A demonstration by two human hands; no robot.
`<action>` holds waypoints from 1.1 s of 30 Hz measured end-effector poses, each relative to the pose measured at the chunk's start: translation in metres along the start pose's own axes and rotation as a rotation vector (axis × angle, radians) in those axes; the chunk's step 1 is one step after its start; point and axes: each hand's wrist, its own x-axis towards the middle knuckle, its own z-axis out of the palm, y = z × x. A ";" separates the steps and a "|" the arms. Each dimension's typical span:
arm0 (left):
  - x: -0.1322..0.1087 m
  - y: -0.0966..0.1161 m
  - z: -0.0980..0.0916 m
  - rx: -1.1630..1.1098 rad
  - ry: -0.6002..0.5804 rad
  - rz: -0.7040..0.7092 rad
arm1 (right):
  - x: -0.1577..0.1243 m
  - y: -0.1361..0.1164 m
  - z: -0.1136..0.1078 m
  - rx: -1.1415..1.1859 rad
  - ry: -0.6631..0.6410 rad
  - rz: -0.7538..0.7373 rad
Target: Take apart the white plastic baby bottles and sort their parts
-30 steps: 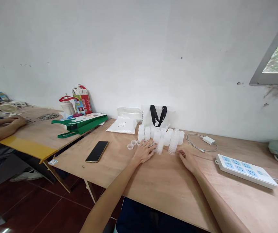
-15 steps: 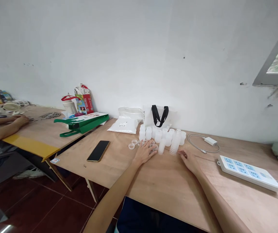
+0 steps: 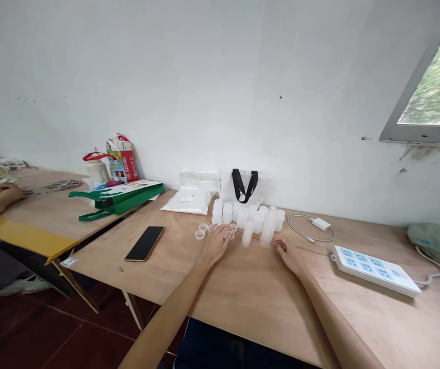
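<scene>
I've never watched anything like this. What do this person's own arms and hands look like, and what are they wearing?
The forearms are bare, with no sleeves on them. The bare left hand and bare right hand wear no gloves, and no watch shows. A dark navy garment appears below the table edge, between the arms.

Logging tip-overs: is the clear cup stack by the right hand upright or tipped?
Upright: the nested plastic cups stand on end on the table.

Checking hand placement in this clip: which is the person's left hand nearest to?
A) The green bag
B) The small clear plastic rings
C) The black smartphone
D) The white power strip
B. The left hand lies right by the small clear plastic rings, its fingertips among them.
</scene>
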 end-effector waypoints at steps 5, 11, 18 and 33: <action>-0.003 0.004 -0.002 0.042 -0.068 -0.030 | 0.000 -0.003 -0.001 -0.016 0.002 0.021; -0.006 -0.003 0.004 0.056 -0.134 -0.053 | -0.003 -0.012 -0.009 -0.069 0.127 0.013; -0.009 -0.008 0.007 0.037 -0.154 -0.067 | 0.020 -0.003 -0.015 -0.226 0.179 -0.051; -0.010 -0.011 0.009 0.020 -0.144 -0.059 | 0.108 -0.019 -0.062 -0.669 -0.255 -0.066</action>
